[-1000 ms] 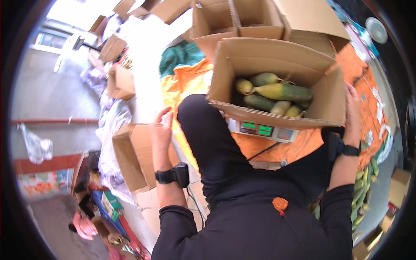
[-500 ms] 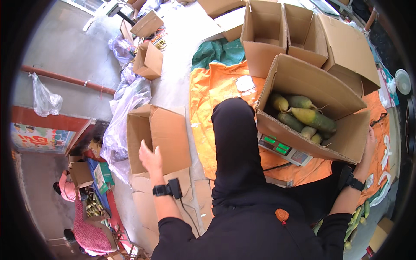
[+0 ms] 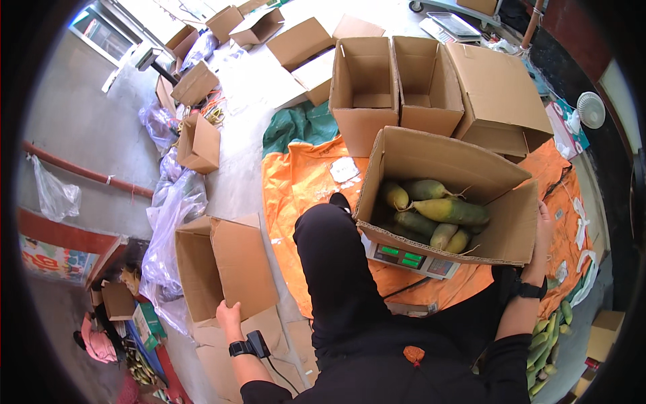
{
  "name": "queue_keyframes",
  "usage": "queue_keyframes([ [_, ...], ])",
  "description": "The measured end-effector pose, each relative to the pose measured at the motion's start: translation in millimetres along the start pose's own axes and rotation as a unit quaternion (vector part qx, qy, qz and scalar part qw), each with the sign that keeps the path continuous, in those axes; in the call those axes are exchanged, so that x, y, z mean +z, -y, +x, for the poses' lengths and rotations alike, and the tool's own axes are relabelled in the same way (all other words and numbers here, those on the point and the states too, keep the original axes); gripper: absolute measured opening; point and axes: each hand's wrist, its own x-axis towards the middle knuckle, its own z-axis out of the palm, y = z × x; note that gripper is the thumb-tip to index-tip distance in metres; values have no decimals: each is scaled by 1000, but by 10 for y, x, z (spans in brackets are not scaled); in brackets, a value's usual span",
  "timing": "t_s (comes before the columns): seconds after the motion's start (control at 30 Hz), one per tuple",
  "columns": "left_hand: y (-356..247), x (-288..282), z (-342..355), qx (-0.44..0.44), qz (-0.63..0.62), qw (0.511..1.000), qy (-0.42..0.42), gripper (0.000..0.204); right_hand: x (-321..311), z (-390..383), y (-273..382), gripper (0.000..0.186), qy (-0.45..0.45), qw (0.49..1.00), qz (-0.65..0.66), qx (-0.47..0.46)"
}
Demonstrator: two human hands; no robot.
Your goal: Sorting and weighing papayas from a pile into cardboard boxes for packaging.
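Note:
On my right, a cardboard box with its top open tilts toward me on a digital scale with a lit green display. Several green radishes lie inside it. My right hand grips the outside of its right wall, the fingers partly hidden by the cardboard. To my left, my left hand is closed at the near edge of another cardboard box, which rests on its side. Its thumb points up along the edge, and the fingertips are hard to make out.
An orange tarp lies under the scale. Beyond it stand two open cardboard boxes and a larger box. Clear plastic sheeting lines the left side. More green radishes lie at the lower right. A person is at the far left.
My left hand, held apart with fingers spread before, has come down to the left box's near edge. The whole view has swung, while my right hand stays on the radish box.

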Motion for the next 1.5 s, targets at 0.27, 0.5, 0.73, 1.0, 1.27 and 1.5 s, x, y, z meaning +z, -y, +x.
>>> queue_keyframes([
  [0.27,93,98,320,33,-29,998,-36,28,110,-26,30,23,-21,999,18,22],
  [0.5,-398,-317,360,39,-463,885,-19,25,194,-85,116,23,-21,1000,7,14],
  [0.73,-1870,-1193,165,82,-552,825,-85,34,277,-165,259,24,-26,999,-13,19],
  [1.0,-3479,-1581,476,227,-670,706,11,37,316,-202,275,21,-42,997,-57,0],
  [1.27,-5556,-1203,358,295,-717,589,229,34,416,-225,294,18,-44,998,-7,42],
  [1.5,-6747,-655,-147,281,-693,568,345,25,464,-256,322,16,-49,999,-9,15],
])
